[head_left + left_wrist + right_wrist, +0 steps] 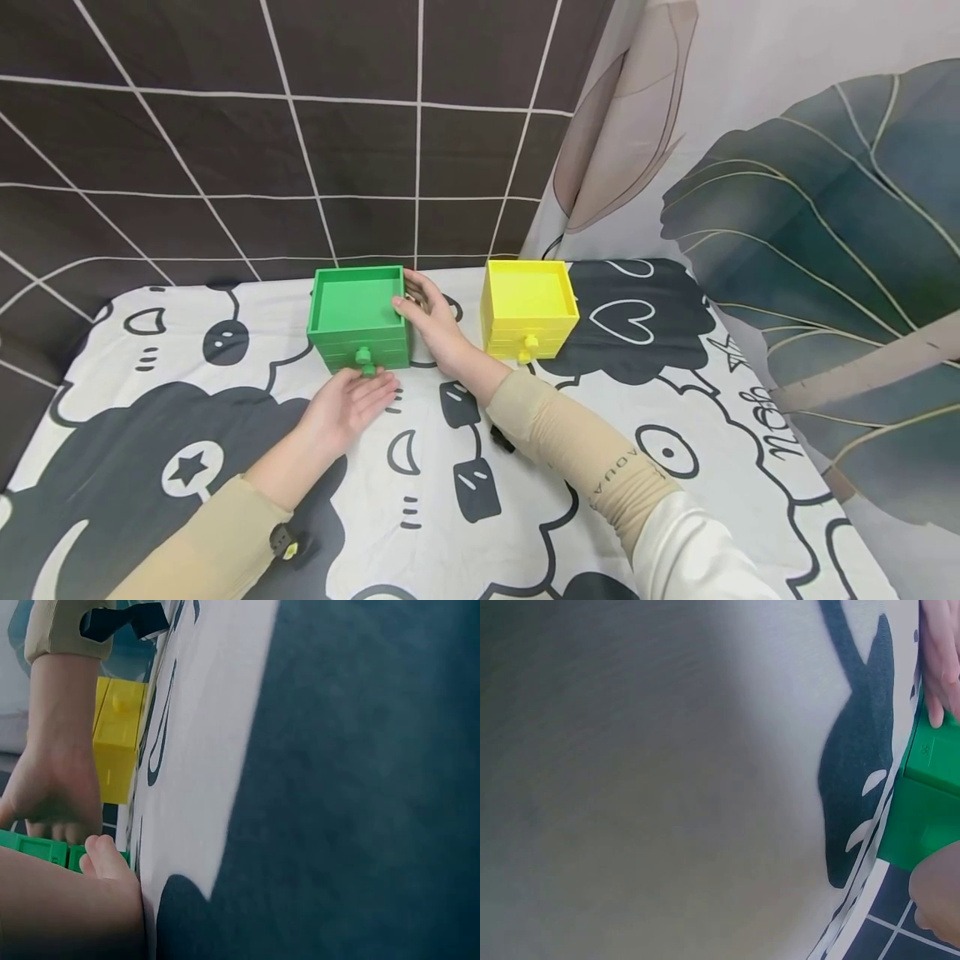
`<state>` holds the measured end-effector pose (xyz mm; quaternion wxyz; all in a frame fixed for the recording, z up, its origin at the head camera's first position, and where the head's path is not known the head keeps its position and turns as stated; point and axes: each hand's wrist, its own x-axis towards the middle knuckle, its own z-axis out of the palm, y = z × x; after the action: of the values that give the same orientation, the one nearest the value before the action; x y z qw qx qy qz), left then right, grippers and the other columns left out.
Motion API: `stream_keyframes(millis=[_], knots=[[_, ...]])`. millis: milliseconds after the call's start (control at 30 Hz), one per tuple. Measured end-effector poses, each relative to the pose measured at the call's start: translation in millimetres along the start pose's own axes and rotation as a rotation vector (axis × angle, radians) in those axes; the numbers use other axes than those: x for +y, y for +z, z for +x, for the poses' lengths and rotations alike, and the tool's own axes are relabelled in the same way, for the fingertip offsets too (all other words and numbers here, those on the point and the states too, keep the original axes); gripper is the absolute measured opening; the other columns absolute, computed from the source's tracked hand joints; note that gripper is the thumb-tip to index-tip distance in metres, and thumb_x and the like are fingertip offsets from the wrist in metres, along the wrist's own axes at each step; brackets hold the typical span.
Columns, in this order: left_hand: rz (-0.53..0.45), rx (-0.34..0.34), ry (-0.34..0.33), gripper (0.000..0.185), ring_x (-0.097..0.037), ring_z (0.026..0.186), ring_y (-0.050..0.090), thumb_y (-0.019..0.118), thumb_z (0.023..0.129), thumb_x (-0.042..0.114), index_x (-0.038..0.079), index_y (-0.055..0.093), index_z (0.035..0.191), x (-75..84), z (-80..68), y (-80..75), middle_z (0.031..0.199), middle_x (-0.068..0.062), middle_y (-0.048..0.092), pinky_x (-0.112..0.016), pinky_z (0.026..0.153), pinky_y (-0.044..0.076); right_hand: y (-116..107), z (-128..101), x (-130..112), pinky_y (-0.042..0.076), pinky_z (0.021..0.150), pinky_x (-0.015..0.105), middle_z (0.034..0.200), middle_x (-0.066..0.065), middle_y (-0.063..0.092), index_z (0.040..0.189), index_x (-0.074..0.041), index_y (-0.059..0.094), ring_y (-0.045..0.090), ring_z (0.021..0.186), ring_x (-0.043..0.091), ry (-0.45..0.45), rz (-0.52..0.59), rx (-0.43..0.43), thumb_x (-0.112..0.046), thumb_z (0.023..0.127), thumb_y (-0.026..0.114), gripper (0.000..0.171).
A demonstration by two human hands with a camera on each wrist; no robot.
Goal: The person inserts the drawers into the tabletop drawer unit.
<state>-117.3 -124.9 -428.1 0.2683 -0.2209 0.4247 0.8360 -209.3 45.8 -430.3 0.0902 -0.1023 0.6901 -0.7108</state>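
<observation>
**Two hands at the green drawer box**

Where the black-and-white cartoon-print cloth (pixel 225 533) covers the counter, the left hand (pixel 347 408) lies low on the fabric with its palm turned up and fingers loosely spread, holding nothing. Its fingertips reach just under the small round green knob (pixel 364 359) on the front of the square green plastic drawer box (pixel 358 317), so the box sits directly beyond that hand, touching or very nearly touching it; which of the two cannot be told. The box stands upright near the back of the counter, its open top tray facing up. On the box's right side the right hand (pixel 429 321) rests against the wall and upper rim, the thumb hooked over the rim and the fingers curled round the far corner. Further right, a little apart from that hand's wrist, stands a matching square yellow plastic drawer box (pixel 528 308) with its own front knob. Behind both boxes rises a dark brown grid-patterned wall (pixel 225 133), and a leaf-print curtain (pixel 810 208) hangs at the far right.
</observation>
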Motion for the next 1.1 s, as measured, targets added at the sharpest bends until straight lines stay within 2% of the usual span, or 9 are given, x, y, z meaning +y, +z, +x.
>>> stream_keyframes(millis=[200,333,500,567,667,767,867,967,1100], knots=[[0.012,-0.007,-0.005,0.054,-0.009,0.104,0.073,0.027,0.115,0.019,0.0,0.015,0.165,-0.9,-3.4,-8.1,0.133,-0.006,0.063,-0.03,0.125,0.046,0.6,-0.5,-0.4,0.029,0.137,0.04,0.168,0.015,0.039,0.164,-0.005,0.032,0.037,0.158,0.029,0.005,0.001,-0.002,-0.017,0.106,0.057,0.065],[0.0,-0.039,-0.009,0.055,-0.014,0.122,0.07,0.029,0.114,0.018,-0.001,0.021,0.165,-2.9,-4.3,-20.0,0.146,-0.011,0.059,-0.028,0.122,0.05,0.9,-1.9,-1.3,0.03,0.136,0.039,0.168,0.015,0.039,0.164,-0.004,0.032,0.037,0.158,0.029,0.002,0.005,0.003,-0.016,0.107,0.057,0.064],[-0.026,-0.056,-0.03,0.057,-0.024,0.156,0.043,0.026,0.113,0.016,-0.001,0.016,0.167,-3.4,-7.7,-28.0,0.169,-0.017,0.036,-0.028,0.124,0.047,1.0,-2.3,-2.0,0.031,0.136,0.037,0.168,0.016,0.039,0.164,-0.004,0.032,0.037,0.158,0.029,0.0,0.016,0.004,-0.015,0.106,0.057,0.064],[-0.018,-0.039,-0.033,0.058,-0.024,0.153,0.048,0.026,0.113,0.016,0.0,0.012,0.168,-2.0,-10.6,-28.1,0.169,-0.017,0.035,-0.029,0.126,0.045,1.0,-1.6,-2.2,0.031,0.136,0.038,0.168,0.016,0.039,0.164,-0.004,0.032,0.037,0.158,0.029,0.0,0.019,0.005,-0.016,0.106,0.057,0.064],[-0.013,-0.017,-0.023,0.052,-0.019,0.128,0.069,0.028,0.114,0.014,0.002,0.021,0.164,0.7,-15.6,-31.2,0.148,-0.014,0.057,-0.03,0.126,0.046,1.2,-0.8,-3.2,0.03,0.136,0.038,0.167,0.015,0.04,0.164,-0.005,0.033,0.038,0.158,0.029,0.003,0.014,0.003,-0.016,0.106,0.058,0.064],[-0.005,-0.009,-0.004,0.041,-0.011,0.103,0.076,0.03,0.114,0.013,0.003,0.032,0.154,3.2,-20.4,-38.2,0.116,-0.002,0.071,-0.03,0.122,0.05,1.7,-0.2,-3.0,0.029,0.137,0.039,0.167,0.014,0.041,0.164,-0.006,0.033,0.038,0.158,0.029,0.006,0.008,-0.002,-0.016,0.107,0.058,0.063],[0.018,-0.022,0.021,0.036,-0.009,0.101,0.076,0.03,0.115,0.013,0.004,0.035,0.149,5.3,-25.5,-46.2,0.105,0.002,0.074,-0.029,0.118,0.054,1.9,-0.5,-2.3,0.029,0.137,0.04,0.168,0.015,0.04,0.164,-0.006,0.033,0.037,0.158,0.029,0.008,0.008,-0.006,-0.015,0.107,0.058,0.063],[0.047,-0.036,0.052,0.033,-0.008,0.104,0.076,0.027,0.116,0.015,0.005,0.039,0.145,8.6,-30.9,-52.4,0.107,0.003,0.075,-0.027,0.115,0.056,1.1,-1.6,-2.5,0.029,0.137,0.039,0.168,0.014,0.04,0.164,-0.006,0.033,0.036,0.159,0.028,0.014,0.01,-0.009,-0.015,0.107,0.058,0.063],[0.109,-0.03,0.137,0.031,-0.005,0.105,0.076,0.024,0.117,0.018,0.012,0.053,0.128,14.9,-35.7,-56.2,0.106,0.006,0.076,-0.023,0.11,0.059,-1.9,-2.6,-6.3,0.029,0.137,0.037,0.168,0.014,0.04,0.164,-0.006,0.033,0.037,0.158,0.028,0.023,0.009,-0.008,-0.014,0.107,0.059,0.063]])
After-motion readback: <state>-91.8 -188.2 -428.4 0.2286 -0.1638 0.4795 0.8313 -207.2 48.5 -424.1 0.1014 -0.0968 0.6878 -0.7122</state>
